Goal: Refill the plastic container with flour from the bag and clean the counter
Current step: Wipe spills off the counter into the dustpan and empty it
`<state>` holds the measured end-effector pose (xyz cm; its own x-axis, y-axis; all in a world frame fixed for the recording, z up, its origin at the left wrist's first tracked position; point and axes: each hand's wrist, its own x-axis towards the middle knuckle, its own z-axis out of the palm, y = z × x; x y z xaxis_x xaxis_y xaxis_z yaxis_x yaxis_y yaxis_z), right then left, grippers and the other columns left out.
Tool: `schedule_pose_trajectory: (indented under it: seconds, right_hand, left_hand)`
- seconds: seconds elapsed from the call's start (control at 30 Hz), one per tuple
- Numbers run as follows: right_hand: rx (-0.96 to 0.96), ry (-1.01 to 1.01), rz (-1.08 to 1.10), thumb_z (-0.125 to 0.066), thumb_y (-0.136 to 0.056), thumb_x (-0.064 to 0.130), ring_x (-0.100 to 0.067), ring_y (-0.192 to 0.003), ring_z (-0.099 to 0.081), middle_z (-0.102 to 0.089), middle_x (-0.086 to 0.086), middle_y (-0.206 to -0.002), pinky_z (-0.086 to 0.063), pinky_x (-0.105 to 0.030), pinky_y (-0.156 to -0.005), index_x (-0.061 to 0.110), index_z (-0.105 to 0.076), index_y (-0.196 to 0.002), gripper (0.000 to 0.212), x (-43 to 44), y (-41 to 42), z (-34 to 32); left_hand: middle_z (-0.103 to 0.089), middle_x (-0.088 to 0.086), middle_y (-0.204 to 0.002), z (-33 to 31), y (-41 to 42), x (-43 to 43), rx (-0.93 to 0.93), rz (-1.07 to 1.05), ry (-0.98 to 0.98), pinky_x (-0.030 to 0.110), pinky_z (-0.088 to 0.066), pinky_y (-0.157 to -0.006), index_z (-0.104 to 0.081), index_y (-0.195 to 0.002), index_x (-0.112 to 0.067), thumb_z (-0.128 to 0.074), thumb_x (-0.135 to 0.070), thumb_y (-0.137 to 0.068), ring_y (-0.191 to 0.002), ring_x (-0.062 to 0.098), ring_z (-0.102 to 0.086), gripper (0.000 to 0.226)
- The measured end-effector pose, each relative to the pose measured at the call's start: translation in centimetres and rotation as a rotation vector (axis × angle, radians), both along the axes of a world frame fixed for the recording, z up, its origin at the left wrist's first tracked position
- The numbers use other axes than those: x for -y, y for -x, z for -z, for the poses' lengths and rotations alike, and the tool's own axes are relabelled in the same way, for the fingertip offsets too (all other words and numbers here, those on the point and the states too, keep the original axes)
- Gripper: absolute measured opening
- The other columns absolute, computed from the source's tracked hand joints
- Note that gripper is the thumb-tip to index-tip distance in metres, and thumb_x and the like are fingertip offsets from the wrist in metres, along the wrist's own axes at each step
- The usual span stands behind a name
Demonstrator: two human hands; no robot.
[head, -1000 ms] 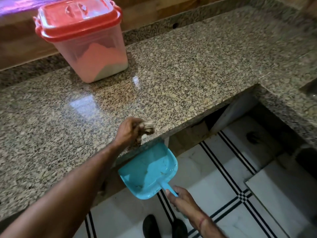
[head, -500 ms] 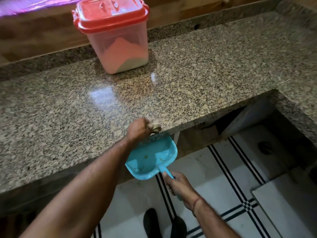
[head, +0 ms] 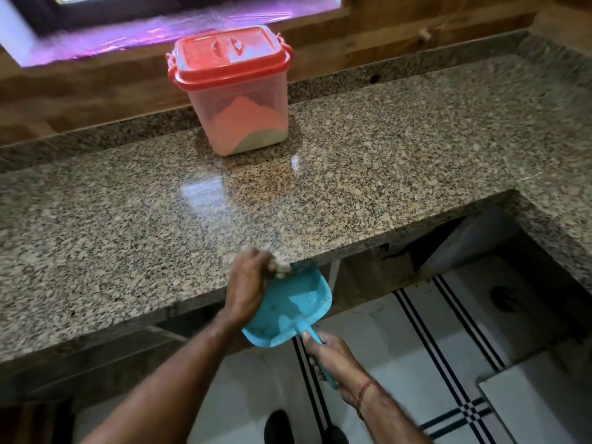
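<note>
A clear plastic container [head: 238, 104] with a red lid stands shut at the back of the granite counter [head: 134, 225], flour low inside it. My left hand [head: 248, 283] is at the counter's front edge, gripping a small pale wad, perhaps a cloth [head: 280, 267], over a blue dustpan [head: 288, 310]. My right hand [head: 330, 357] holds the dustpan's handle below the counter's edge. A little pale powder lies in the pan. No flour bag is in view.
The counter turns forward along the right side [head: 557, 193]. Beneath it is a dark opening [head: 432, 257] and a white tiled floor with black stripes [head: 448, 363]. My feet [head: 282, 427] show at the bottom. A wooden wall and window sill [head: 128, 36] run behind.
The camera view has shifted, so the container sits nearer the middle. My left hand has stayed at the counter's edge with the wad, and the dustpan has come up closer beneath it.
</note>
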<state>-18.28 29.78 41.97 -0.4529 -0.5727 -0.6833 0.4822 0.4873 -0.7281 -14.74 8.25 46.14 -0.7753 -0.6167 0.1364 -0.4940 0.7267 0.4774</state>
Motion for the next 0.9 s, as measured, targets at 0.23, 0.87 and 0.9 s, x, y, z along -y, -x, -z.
schedule_pose_trajectory:
  seconds: [0.23, 0.87, 0.9]
  right_hand:
    - [-0.055, -0.031, -0.043, -0.059, -0.100, 0.044, -0.003, -0.052, -0.043, -0.052, 0.007, -0.067, -0.038, -0.020, -0.052, 0.022, -0.061, -0.086, 0.026, -1.3, 0.3, 0.9]
    - [-0.096, -0.060, -0.064, -0.060, -0.094, 0.050, -0.006, -0.056, -0.040, -0.047, 0.008, -0.066, -0.035, -0.024, -0.055, 0.022, -0.065, -0.088, 0.029, -2.1, -1.1, 1.8]
    - [-0.092, -0.061, -0.067, -0.060, -0.094, 0.050, -0.006, -0.057, -0.040, -0.047, 0.009, -0.067, -0.035, -0.024, -0.056, 0.022, -0.066, -0.090, 0.029, -2.1, -1.1, 1.7]
  left_hand:
    - [-0.062, -0.001, -0.090, 0.4, 2.5, 4.1, 0.126, -0.405, -0.049, 0.019, -0.035, -0.061, -0.062, -0.091, -0.016, -0.056, -0.026, -0.102, -0.072, 0.010, -0.051, 0.016]
    - [-0.056, -0.002, -0.093, 2.1, 5.9, 3.2, 0.156, 0.359, 0.015, 0.028, -0.052, -0.073, -0.066, -0.099, -0.014, -0.050, -0.025, -0.105, -0.085, 0.013, -0.053, 0.020]
    - [-0.056, -0.003, -0.090, 2.0, 5.6, 3.4, 0.138, 0.340, -0.017, 0.027, -0.050, -0.071, -0.062, -0.090, -0.018, -0.047, -0.024, -0.106, -0.081, 0.011, -0.053, 0.023]
